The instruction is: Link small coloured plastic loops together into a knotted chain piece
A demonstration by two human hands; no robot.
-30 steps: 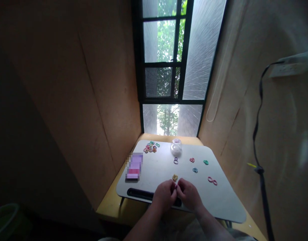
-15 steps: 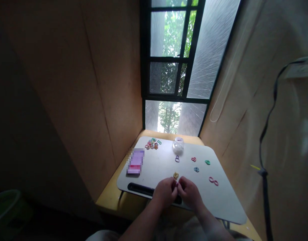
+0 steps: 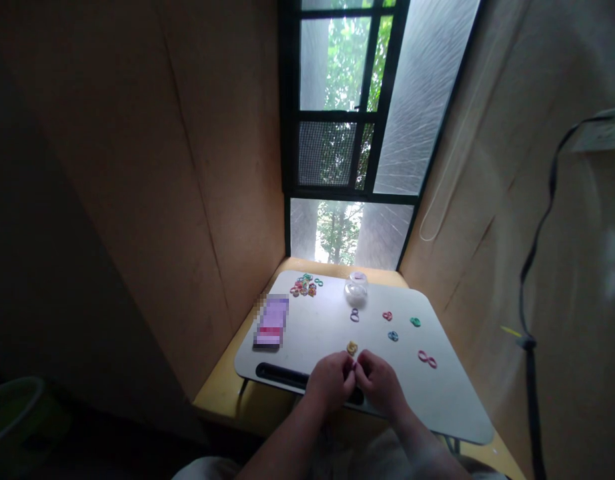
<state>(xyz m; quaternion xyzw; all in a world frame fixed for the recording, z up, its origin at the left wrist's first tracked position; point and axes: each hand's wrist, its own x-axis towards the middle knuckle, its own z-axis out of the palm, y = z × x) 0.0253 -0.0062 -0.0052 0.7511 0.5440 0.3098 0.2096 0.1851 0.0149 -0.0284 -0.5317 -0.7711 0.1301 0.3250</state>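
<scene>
My left hand (image 3: 331, 381) and my right hand (image 3: 379, 383) meet at the near edge of the white table (image 3: 317, 333), fingertips pinched together. Between them shows a tiny bit of something pinkish, too small to name. Just beyond the fingertips lies a yellow band bundle (image 3: 352, 347). Farther out are a purple band (image 3: 355, 315), a red one (image 3: 387, 316), a blue one (image 3: 393, 336) and a green one (image 3: 415, 322). A pink band twisted like an eight (image 3: 427, 359) rests to the right of my hands.
A mixed pile of coloured bands (image 3: 303, 286) lies at the back left, above a phone (image 3: 271, 322) with a blurred screen. A clear round container (image 3: 356, 291) stands at the back. The table has a black slot (image 3: 282, 375). A dark cable (image 3: 530, 267) hangs at right.
</scene>
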